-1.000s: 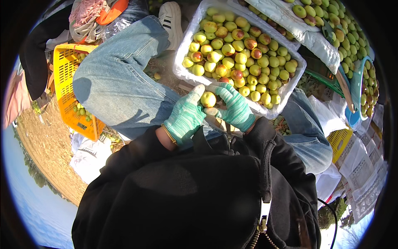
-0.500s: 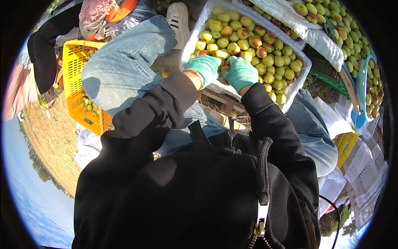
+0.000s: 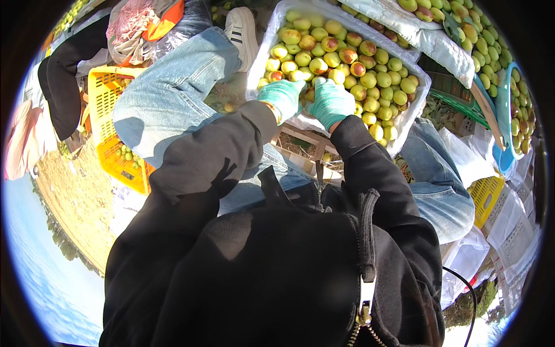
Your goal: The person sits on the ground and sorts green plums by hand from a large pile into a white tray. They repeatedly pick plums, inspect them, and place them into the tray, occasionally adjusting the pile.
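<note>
Both my hands, in pale green gloves, are side by side at the near edge of a crate with a white lining (image 3: 422,95). It is filled with jujubes (image 3: 331,59), yellow-green, some blushed reddish brown. My left hand (image 3: 281,97) is curled at the near left part, its thumb toward the right hand. A narrow gap away, my right hand (image 3: 333,103) is also closed, knuckles up over the lining's near edge. Whatever either hand grips lies under the gloves and cannot be made out.
On the left stands a yellow slotted crate (image 3: 103,118) holding some fruit. A blue basin (image 3: 506,151) of jujubes sits at the right, near a green crate (image 3: 459,103). My jeans-clad knees (image 3: 153,110) flank the lined crate. Another person's dark sleeve (image 3: 60,87) shows at far left.
The whole view has shifted slightly, so the lined crate sits a little further left. Both gloved hands stay closed at its near edge, barely changed in pose.
</note>
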The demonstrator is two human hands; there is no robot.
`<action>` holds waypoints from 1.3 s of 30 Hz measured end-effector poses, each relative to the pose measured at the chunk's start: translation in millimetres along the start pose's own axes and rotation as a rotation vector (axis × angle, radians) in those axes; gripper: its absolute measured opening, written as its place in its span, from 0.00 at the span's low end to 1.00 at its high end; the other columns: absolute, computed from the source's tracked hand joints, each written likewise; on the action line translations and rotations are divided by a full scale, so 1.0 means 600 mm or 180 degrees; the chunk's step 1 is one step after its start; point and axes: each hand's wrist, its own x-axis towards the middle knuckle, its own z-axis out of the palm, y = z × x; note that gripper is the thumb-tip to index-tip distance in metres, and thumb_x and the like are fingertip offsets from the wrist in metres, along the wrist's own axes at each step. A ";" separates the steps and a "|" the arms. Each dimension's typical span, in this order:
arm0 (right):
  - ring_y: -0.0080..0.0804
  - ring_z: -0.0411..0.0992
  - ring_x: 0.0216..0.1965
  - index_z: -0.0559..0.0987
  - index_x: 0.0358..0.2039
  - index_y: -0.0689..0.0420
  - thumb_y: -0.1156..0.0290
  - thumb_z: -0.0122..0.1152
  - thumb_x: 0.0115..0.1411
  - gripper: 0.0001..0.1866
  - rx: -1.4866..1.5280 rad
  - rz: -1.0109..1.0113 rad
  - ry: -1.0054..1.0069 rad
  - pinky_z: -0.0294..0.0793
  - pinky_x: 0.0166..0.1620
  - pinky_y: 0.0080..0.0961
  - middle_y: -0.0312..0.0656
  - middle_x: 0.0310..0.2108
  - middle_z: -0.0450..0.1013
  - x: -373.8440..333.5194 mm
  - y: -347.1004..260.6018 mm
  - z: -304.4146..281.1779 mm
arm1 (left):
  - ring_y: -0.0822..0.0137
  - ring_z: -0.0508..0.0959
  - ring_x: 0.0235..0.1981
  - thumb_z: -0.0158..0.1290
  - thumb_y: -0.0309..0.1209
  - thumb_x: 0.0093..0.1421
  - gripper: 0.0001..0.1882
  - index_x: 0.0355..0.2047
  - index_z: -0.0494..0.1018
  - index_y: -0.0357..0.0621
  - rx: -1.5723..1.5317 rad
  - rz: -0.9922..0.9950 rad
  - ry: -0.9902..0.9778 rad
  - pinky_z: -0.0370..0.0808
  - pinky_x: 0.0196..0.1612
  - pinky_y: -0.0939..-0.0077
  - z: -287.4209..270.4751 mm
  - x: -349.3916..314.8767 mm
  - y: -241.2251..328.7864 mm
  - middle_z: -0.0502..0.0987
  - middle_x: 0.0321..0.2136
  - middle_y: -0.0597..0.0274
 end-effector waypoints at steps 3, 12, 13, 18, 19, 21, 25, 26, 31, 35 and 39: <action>0.40 0.75 0.39 0.75 0.39 0.53 0.56 0.67 0.46 0.22 0.0699 0.0028 0.0071 0.76 0.40 0.33 0.45 0.39 0.74 -0.021 0.031 -0.007 | 0.49 0.79 0.36 0.52 0.38 0.56 0.18 0.47 0.72 0.50 0.0255 0.0299 0.0102 0.75 0.39 0.58 0.004 -0.004 0.005 0.79 0.34 0.49; 0.39 0.76 0.38 0.77 0.37 0.53 0.53 0.67 0.45 0.23 -0.0173 0.0067 -0.0313 0.76 0.39 0.35 0.45 0.35 0.76 -0.002 0.012 -0.030 | 0.54 0.81 0.34 0.45 0.38 0.61 0.13 0.44 0.73 0.52 0.0791 0.0154 -0.0194 0.76 0.34 0.58 0.033 0.030 0.024 0.80 0.33 0.55; 0.39 0.77 0.38 0.77 0.37 0.54 0.52 0.67 0.45 0.23 0.0019 0.0133 -0.0202 0.76 0.39 0.35 0.46 0.35 0.77 -0.005 0.017 -0.035 | 0.53 0.81 0.35 0.45 0.38 0.62 0.14 0.44 0.73 0.52 0.0818 0.0190 -0.0182 0.76 0.34 0.58 0.037 0.031 0.022 0.80 0.33 0.55; 0.39 0.77 0.35 0.78 0.38 0.61 0.49 0.69 0.44 0.29 0.1180 0.0430 0.0386 0.76 0.38 0.31 0.46 0.30 0.77 -0.058 0.082 -0.037 | 0.52 0.80 0.36 0.38 0.39 0.65 0.17 0.43 0.74 0.48 0.0991 0.0293 -0.0197 0.76 0.36 0.58 0.046 0.039 0.026 0.80 0.36 0.54; 0.38 0.77 0.33 0.78 0.39 0.61 0.49 0.69 0.45 0.29 0.1457 0.0546 0.0357 0.76 0.38 0.30 0.45 0.29 0.77 -0.065 0.095 -0.034 | 0.52 0.80 0.36 0.37 0.38 0.66 0.17 0.43 0.74 0.47 0.1025 0.0341 -0.0190 0.76 0.36 0.57 0.044 0.042 0.028 0.80 0.37 0.53; 0.34 0.76 0.30 0.78 0.38 0.61 0.51 0.72 0.44 0.29 0.1589 0.0514 0.0630 0.75 0.36 0.26 0.44 0.28 0.77 -0.072 0.109 -0.023 | 0.52 0.80 0.38 0.45 0.36 0.61 0.14 0.42 0.73 0.43 0.0957 0.0461 -0.0262 0.76 0.38 0.57 0.031 0.042 0.031 0.79 0.38 0.50; 0.30 0.75 0.28 0.78 0.36 0.60 0.54 0.73 0.43 0.26 0.1884 0.0508 0.0714 0.75 0.35 0.25 0.41 0.27 0.76 -0.075 0.116 -0.019 | 0.50 0.80 0.38 0.57 0.33 0.51 0.17 0.41 0.73 0.41 0.0853 0.0618 -0.0731 0.76 0.38 0.59 -0.025 0.029 0.040 0.79 0.37 0.48; 0.31 0.74 0.28 0.78 0.37 0.60 0.54 0.73 0.44 0.26 0.1863 0.0461 0.0692 0.75 0.35 0.25 0.41 0.27 0.75 -0.075 0.113 -0.020 | 0.51 0.80 0.38 0.57 0.32 0.51 0.16 0.40 0.74 0.40 0.0895 0.0769 -0.0870 0.76 0.39 0.60 -0.045 0.022 0.040 0.79 0.37 0.50; 0.34 0.75 0.30 0.78 0.37 0.56 0.52 0.72 0.44 0.25 0.1412 0.0203 0.0459 0.75 0.36 0.28 0.41 0.28 0.75 -0.071 0.076 -0.021 | 0.52 0.80 0.31 0.63 0.46 0.45 0.25 0.37 0.75 0.42 0.0620 0.0738 -0.0627 0.76 0.35 0.62 -0.163 -0.014 0.023 0.79 0.29 0.50; 0.34 0.75 0.32 0.75 0.37 0.53 0.49 0.71 0.43 0.27 0.0658 -0.0214 0.0621 0.74 0.34 0.29 0.37 0.30 0.74 -0.041 0.032 0.004 | 0.60 0.78 0.28 0.64 0.37 0.49 0.24 0.44 0.71 0.44 -0.0176 0.0345 0.0473 0.75 0.32 0.69 -0.255 -0.098 -0.068 0.77 0.29 0.55; 0.35 0.75 0.35 0.75 0.38 0.53 0.48 0.71 0.43 0.27 0.0622 -0.0170 0.0725 0.74 0.35 0.30 0.37 0.32 0.75 -0.040 0.036 0.017 | 0.81 0.71 0.22 0.62 0.38 0.54 0.21 0.45 0.73 0.44 -0.1194 -0.0317 0.1661 0.67 0.25 0.85 -0.345 -0.216 -0.217 0.76 0.28 0.68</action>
